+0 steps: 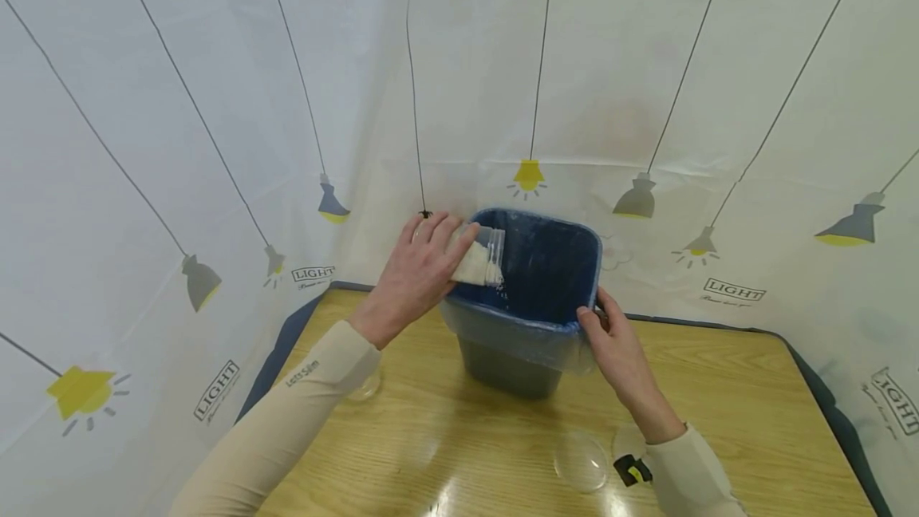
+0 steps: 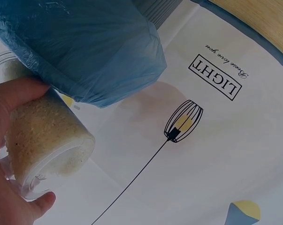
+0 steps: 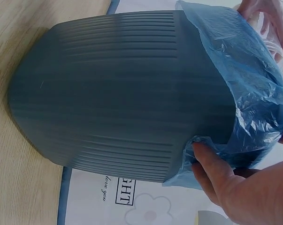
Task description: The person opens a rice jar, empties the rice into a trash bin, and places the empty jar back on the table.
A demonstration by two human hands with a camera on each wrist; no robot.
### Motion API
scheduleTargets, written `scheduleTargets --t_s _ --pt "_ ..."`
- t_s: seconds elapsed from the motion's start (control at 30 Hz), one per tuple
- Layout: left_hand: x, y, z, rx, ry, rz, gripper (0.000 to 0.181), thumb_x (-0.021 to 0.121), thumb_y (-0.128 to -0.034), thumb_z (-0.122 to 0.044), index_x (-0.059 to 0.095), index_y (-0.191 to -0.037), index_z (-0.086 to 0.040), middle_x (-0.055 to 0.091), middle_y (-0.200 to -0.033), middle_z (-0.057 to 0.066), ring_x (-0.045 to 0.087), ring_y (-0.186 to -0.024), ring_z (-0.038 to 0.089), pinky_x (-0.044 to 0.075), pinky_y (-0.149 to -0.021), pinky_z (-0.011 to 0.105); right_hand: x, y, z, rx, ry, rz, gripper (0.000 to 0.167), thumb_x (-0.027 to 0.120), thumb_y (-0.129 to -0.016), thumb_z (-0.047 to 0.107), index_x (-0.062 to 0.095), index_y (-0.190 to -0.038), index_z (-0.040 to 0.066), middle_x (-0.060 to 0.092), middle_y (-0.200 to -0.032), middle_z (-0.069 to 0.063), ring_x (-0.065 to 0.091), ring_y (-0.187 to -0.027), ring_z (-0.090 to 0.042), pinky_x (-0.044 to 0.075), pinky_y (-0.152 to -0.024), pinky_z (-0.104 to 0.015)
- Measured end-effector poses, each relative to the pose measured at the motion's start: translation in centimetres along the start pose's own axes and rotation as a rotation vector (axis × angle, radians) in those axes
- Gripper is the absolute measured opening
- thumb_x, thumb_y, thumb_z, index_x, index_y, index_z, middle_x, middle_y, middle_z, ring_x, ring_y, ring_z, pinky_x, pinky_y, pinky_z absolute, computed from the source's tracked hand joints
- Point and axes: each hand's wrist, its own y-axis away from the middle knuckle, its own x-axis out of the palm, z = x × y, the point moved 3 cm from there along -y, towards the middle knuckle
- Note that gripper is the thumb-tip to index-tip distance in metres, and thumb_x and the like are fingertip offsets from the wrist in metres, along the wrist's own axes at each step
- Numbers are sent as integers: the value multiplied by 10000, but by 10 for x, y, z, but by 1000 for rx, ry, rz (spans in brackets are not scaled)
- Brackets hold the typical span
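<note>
My left hand grips a clear jar of rice and holds it on its side at the bin's left rim. A few white grains fall from the jar's mouth into the bin. In the left wrist view the rice fills much of the jar, with fingers and thumb around it. A grey trash bin stands on the table, lined with a blue plastic bag folded over its rim. My right hand holds the bin's right rim, its fingers pinching the bag there.
On the wooden table lie a clear round lid and a small black object with a yellow mark, near the right sleeve. Another clear round piece is partly behind the left sleeve. A lamp-printed white curtain surrounds the table.
</note>
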Motion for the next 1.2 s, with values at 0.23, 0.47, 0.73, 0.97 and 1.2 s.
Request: scheduleTargets --t_s 0.23,0.47,0.73,0.97,1.2 --pt "-1 -1 0 9 -11 -22 694 825 -861 -214 503 -1467 -104 556 -1395 168 509 -1308 369 405 -1092 571 0 0 0 -4 4 -2 720 436 -1110 409 142 -1651 35 265 -1660 -223 386 -1461 -371 338 -1173 -541" --pt "-1 -2 0 17 -25 -28 690 820 -851 -191 515 -1465 -103 560 -1390 171 505 -1308 369 417 -1084 571 0 0 0 -3 3 -1 721 438 -1110 402 137 -1650 31 258 -1664 -220 381 -1466 -369 337 -1174 -538" --pt "0 -3 -1 27 -40 -40 570 714 -915 -108 533 -1456 -108 567 -1385 169 505 -1308 366 415 -1087 568 0 -1 0 -8 1 -3 719 436 -1111 399 138 -1649 26 267 -1659 -222 388 -1459 -363 335 -1174 -532" --pt "-1 -3 -2 29 -37 -29 516 639 -961 -58 528 -1461 -116 561 -1384 167 499 -1310 365 392 -1109 572 0 0 1 -8 0 0 722 439 -1110 399 134 -1650 29 261 -1661 -225 378 -1466 -376 331 -1179 -542" --pt "-1 -3 -5 31 -28 17 511 604 -990 -20 513 -1482 -124 534 -1422 172 469 -1342 367 361 -1142 583 0 0 2 -6 -5 5 721 440 -1110 393 126 -1651 33 244 -1669 -222 368 -1475 -383 322 -1184 -548"
